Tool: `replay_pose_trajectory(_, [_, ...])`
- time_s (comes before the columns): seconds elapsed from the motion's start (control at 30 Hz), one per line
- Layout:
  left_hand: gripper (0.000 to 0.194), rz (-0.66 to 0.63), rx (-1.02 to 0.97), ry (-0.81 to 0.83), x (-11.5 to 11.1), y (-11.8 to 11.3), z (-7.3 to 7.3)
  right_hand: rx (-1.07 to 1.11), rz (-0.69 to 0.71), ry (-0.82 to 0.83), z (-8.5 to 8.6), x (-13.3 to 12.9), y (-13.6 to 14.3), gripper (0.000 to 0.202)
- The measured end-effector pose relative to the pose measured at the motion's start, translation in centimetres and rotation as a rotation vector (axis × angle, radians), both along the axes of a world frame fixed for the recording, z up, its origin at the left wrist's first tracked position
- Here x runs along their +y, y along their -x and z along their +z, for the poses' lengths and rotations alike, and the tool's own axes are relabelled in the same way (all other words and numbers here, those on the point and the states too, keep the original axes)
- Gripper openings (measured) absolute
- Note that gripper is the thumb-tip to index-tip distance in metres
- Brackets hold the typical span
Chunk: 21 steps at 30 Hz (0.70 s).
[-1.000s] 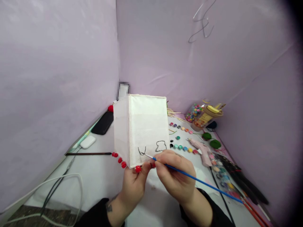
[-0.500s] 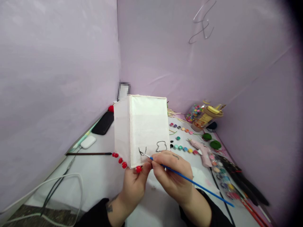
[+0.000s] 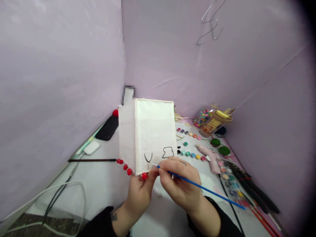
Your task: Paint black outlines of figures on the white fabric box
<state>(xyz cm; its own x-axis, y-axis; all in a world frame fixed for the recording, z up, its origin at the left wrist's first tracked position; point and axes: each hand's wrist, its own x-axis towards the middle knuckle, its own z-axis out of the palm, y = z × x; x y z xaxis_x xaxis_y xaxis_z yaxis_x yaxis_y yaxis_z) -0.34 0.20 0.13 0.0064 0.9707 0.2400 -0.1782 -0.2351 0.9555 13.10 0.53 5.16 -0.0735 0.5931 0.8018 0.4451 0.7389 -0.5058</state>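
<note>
A white box-shaped shade (image 3: 155,128) stands upright in the middle, its front face bearing a black curved outline at lower right and a black Y-like mark at lower left. Red pompoms (image 3: 129,171) line its lower edge. My left hand (image 3: 140,194) grips the shade's bottom edge from below, beside a pompom. Pinched in my right hand (image 3: 181,184) is a thin blue paintbrush (image 3: 204,188), its pale tip close to the bottom of the Y-like mark; whether it touches the surface is too small to tell.
Paint pots (image 3: 193,155), a pink glue gun (image 3: 211,158), green balls (image 3: 224,150) and a yellow-lidded cup (image 3: 217,121) are on the right. At left lie a black phone (image 3: 107,127), a white case (image 3: 92,148), a dark brush (image 3: 92,160) and cables (image 3: 59,191).
The brush tip has shifted slightly right and down, away from the Y-like mark, and the handle's far end has risen. The stroke at the mark's bottom now shows. Both hands keep their holds.
</note>
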Motion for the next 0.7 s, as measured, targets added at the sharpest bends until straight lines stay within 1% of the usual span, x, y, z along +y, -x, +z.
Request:
replay_pose_trajectory(0.07, [0.050,-0.027,0.002,-0.011,0.04,0.05,0.10,-0.003,-0.002,0.001,0.06,-0.01,-0.01,0.017])
replay_pose_trajectory(0.43, [0.046,-0.056,-0.009,-0.002,0.02,0.20,-0.11,0.015,-0.010,0.047,0.11,-0.04,0.15,0.017])
replay_pose_trajectory(0.7, [0.045,-0.055,-0.016,-0.006,-0.01,0.22,-0.19,0.043,-0.009,0.077,-0.01,-0.21,0.03,0.016])
